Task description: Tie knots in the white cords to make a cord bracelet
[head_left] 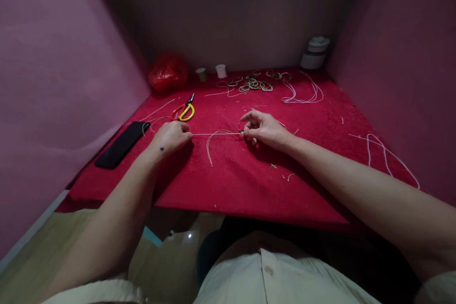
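Observation:
A thin pale cord (pixel 213 134) is stretched taut across the red cloth between both hands. My left hand (pixel 173 137) is closed in a fist on its left end. My right hand (pixel 261 128) pinches the cord's right end, where a small knot or bead cluster sits at the fingertips. A loose loop of the same cord (pixel 209 145) curves down toward me below the taut stretch.
Red-and-yellow scissors (pixel 183 111) lie just beyond my left hand, a black phone (pixel 123 144) to its left. At the back are finished cord pieces (pixel 254 83), loose white cords (pixel 302 95), two small cups (pixel 221 71), a red bag (pixel 168 72), a round container (pixel 315 53). More cords (pixel 383 152) lie right.

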The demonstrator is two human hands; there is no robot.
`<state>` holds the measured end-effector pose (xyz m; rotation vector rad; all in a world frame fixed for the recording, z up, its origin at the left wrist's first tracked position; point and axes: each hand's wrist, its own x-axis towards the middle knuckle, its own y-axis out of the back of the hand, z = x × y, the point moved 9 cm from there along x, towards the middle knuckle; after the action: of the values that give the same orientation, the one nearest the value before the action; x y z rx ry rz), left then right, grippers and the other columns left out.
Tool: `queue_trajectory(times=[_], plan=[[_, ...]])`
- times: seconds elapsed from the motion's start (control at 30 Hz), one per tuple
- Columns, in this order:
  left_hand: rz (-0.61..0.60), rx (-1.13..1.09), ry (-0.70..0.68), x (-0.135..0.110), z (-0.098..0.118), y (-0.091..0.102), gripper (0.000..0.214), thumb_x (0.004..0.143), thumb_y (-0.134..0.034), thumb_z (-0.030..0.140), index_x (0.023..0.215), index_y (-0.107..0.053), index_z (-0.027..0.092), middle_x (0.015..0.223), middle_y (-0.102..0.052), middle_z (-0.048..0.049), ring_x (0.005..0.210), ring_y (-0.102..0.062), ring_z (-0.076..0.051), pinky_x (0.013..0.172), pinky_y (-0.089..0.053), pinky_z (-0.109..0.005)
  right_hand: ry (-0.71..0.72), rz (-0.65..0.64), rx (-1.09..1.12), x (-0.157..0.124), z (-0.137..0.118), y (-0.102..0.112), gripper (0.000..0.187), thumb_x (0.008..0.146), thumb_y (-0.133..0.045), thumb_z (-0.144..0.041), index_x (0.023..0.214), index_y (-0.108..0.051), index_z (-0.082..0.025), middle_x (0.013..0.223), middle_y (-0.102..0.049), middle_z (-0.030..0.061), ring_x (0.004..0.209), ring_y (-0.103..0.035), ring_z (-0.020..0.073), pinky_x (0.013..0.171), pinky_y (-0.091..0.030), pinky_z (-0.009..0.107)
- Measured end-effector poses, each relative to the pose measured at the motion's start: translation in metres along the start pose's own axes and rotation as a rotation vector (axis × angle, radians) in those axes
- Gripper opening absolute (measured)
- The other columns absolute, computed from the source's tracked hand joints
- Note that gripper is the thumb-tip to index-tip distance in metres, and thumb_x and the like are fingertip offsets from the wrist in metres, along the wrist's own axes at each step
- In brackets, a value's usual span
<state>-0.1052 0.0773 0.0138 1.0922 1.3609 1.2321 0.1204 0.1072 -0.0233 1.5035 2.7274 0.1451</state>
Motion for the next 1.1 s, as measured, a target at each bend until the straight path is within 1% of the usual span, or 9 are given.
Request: queue_trajectory(times=[0.13,0.37,0.57,0.67,0.73,0.87,0.97,1.03,1.1], plan=[[-0.020,0.094,-0.009,-0.006,-0.003,-0.003,0.023,0.074,-0.044,0.027,0.074,-0.066,0.020,0.079,-0.068,-0.0106,0.075,-0.061,-0.024,0.063,-0.039,-0.032,0.002,0.007,-0.003,0.000,0.000,0.000,0.033,0.069,-0.051,0.001,0.094,-0.047,-0.020,0.062,-0.054,-0.0067,0.041,-0.046,0.0068,0.038,-0.037,0.022],[-0.032,0.134,0.058,-0.013,-0.015,-0.009,0.027,0.075,-0.044,0.030,0.081,-0.067,0.019,0.088,-0.069,-0.0150,0.083,-0.063,-0.031,0.068,-0.043,-0.037,0.028,0.006,-0.014,-0.003,-0.006,-0.001,0.029,0.068,-0.052,0.003,0.088,-0.050,-0.019,0.057,-0.053,-0.0077,0.037,-0.041,0.0046,0.036,-0.032,0.020],[-0.030,0.131,0.091,-0.027,-0.021,-0.007,0.029,0.075,-0.040,0.032,0.082,-0.065,0.019,0.087,-0.068,-0.0157,0.081,-0.062,-0.033,0.064,-0.042,-0.037,0.026,0.005,-0.023,-0.004,-0.006,-0.001,0.030,0.069,-0.051,0.003,0.089,-0.050,-0.019,0.055,-0.052,-0.0079,0.036,-0.039,0.0053,0.037,-0.032,0.022],[-0.034,0.084,0.063,-0.041,-0.014,-0.003,0.027,0.074,-0.040,0.032,0.078,-0.064,0.019,0.082,-0.067,-0.0130,0.074,-0.060,-0.028,0.062,-0.040,-0.035,0.029,0.010,-0.050,-0.004,-0.006,-0.001,0.028,0.070,-0.051,0.001,0.090,-0.050,-0.019,0.055,-0.051,-0.0076,0.037,-0.039,0.0060,0.037,-0.032,0.022],[-0.079,0.007,-0.016,-0.054,-0.001,-0.001,0.023,0.073,-0.041,0.031,0.073,-0.061,0.019,0.073,-0.064,-0.0083,0.068,-0.057,-0.022,0.061,-0.038,-0.032,0.044,0.011,-0.076,-0.004,-0.005,-0.002,0.026,0.071,-0.052,0.000,0.090,-0.050,-0.019,0.057,-0.051,-0.0069,0.040,-0.040,0.0064,0.039,-0.033,0.023],[-0.235,-0.166,-0.219,-0.080,0.025,-0.002,0.018,0.073,-0.042,0.028,0.065,-0.056,0.020,0.058,-0.052,-0.0004,0.055,-0.044,-0.013,0.056,-0.033,-0.028,0.185,0.022,-0.201,-0.006,-0.012,-0.003,0.023,0.071,-0.052,-0.003,0.089,-0.052,-0.018,0.065,-0.052,-0.0040,0.054,-0.048,0.0086,0.051,-0.038,0.024],[-0.341,-0.096,-0.348,-0.089,0.032,-0.005,0.019,0.075,-0.044,0.027,0.064,-0.058,0.021,0.057,-0.050,0.0001,0.054,-0.042,-0.013,0.055,-0.031,-0.028,0.343,0.002,-0.395,-0.015,-0.024,-0.010,0.022,0.071,-0.052,-0.006,0.090,-0.055,-0.018,0.070,-0.055,-0.0019,0.064,-0.051,0.0112,0.062,-0.041,0.026],[-0.336,0.061,-0.309,-0.080,0.025,-0.004,0.019,0.076,-0.047,0.029,0.068,-0.062,0.022,0.061,-0.055,-0.0016,0.058,-0.046,-0.015,0.056,-0.030,-0.030,0.450,-0.026,-0.551,-0.023,-0.034,-0.017,0.023,0.071,-0.051,-0.007,0.090,-0.056,-0.018,0.074,-0.058,0.0002,0.067,-0.052,0.0125,0.065,-0.042,0.027],[-0.225,0.206,-0.170,-0.062,0.015,0.006,0.020,0.078,-0.047,0.031,0.073,-0.065,0.023,0.070,-0.061,-0.0045,0.063,-0.051,-0.018,0.056,-0.030,-0.031,0.556,-0.016,-0.680,-0.030,-0.045,-0.020,0.025,0.071,-0.049,-0.006,0.091,-0.057,-0.018,0.082,-0.060,0.0034,0.072,-0.054,0.0140,0.068,-0.042,0.028]])
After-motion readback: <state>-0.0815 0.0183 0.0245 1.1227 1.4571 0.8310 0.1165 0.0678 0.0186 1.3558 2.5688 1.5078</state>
